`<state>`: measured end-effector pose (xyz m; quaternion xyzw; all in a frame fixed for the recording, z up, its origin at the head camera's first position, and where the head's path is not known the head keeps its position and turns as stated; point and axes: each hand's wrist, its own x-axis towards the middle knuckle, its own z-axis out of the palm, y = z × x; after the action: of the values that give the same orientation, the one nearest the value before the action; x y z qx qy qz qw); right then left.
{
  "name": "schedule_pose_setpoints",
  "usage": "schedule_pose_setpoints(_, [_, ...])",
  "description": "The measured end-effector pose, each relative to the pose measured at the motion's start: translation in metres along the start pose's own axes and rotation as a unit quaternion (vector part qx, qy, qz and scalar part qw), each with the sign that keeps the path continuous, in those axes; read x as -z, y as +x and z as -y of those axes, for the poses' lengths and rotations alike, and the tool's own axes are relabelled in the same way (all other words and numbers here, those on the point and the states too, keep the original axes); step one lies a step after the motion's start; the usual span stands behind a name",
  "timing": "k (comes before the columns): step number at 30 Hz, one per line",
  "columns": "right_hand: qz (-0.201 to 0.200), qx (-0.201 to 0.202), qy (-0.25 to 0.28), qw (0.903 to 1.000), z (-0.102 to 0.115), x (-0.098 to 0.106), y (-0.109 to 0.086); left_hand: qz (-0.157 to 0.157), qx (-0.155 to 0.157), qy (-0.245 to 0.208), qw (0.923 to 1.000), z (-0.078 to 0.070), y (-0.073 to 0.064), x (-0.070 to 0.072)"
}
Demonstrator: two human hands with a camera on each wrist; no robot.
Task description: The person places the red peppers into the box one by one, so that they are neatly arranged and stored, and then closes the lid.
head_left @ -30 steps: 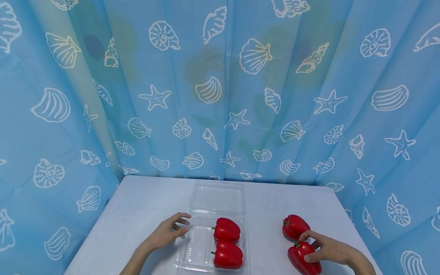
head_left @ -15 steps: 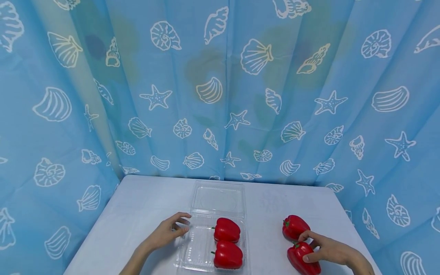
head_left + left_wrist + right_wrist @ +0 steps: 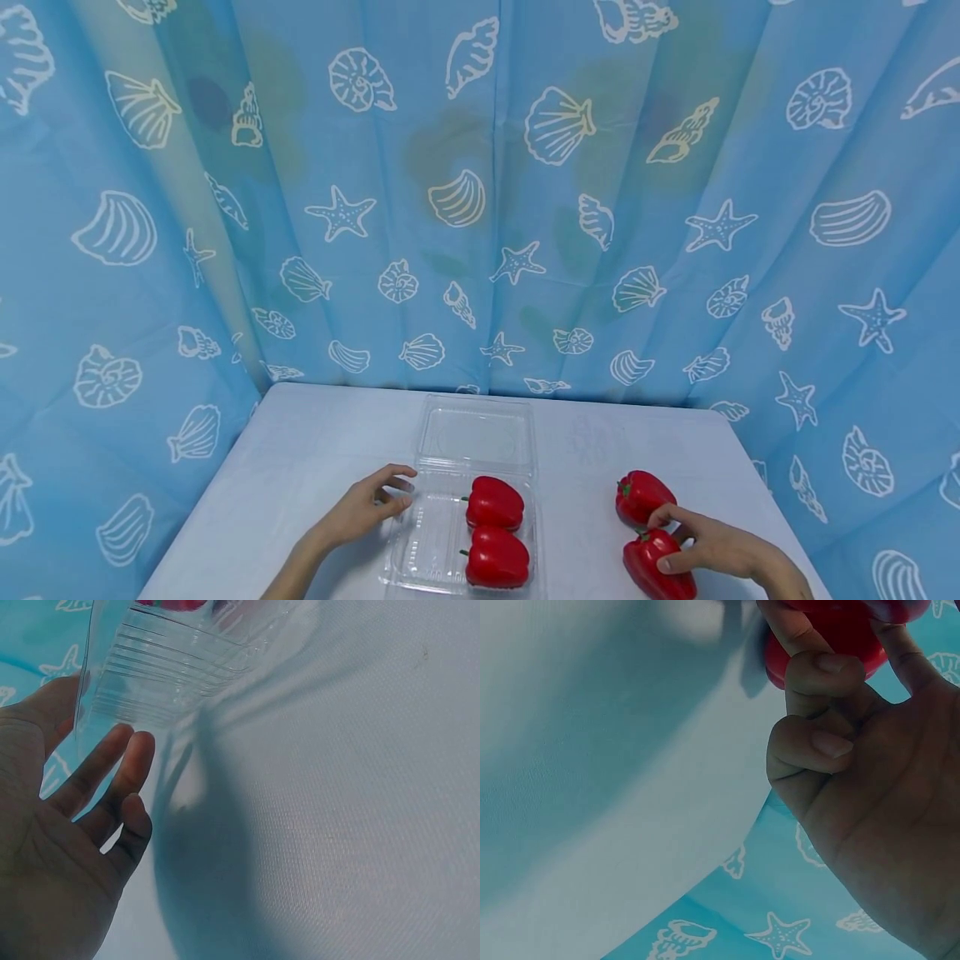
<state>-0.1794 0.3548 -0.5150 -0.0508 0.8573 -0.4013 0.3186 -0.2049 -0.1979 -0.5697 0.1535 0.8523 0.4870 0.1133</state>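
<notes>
My right hand [image 3: 712,543] pinches a red bell pepper [image 3: 651,568] between thumb and fingers at the table's right side. Its ring and little fingers curl toward the palm in the right wrist view. Just behind it lies another red bell pepper [image 3: 642,493]. My left hand [image 3: 363,506] is at the left edge of a clear plastic clamshell box [image 3: 429,533], fingers loosely bent, fingertips right at the rim. Two red bell peppers, a rear one [image 3: 495,502] and a front one [image 3: 497,557], lie in the right half of the box, green stems pointing left.
The box's clear lid [image 3: 476,429] lies folded back toward the rear of the white table [image 3: 322,425]. A blue curtain [image 3: 465,275] with white shell and starfish prints hangs behind the table and along both sides.
My right hand and the bell pepper it pinches have shifted slightly left. The left hand and the peppers in the box have stayed in place.
</notes>
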Motion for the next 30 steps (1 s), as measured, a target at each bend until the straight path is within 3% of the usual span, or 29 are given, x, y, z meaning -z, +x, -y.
schedule_pose_setpoints(16, [0.015,0.017,0.006,0.9997,0.005,-0.002,0.004,-0.001,0.003,-0.025,0.9997,0.004,-0.002,0.0])
schedule_pose_setpoints(30, [0.018,0.037,0.001,0.9991,0.017,0.001,0.006,-0.001,0.0,-0.009,1.0,0.001,0.0,0.0])
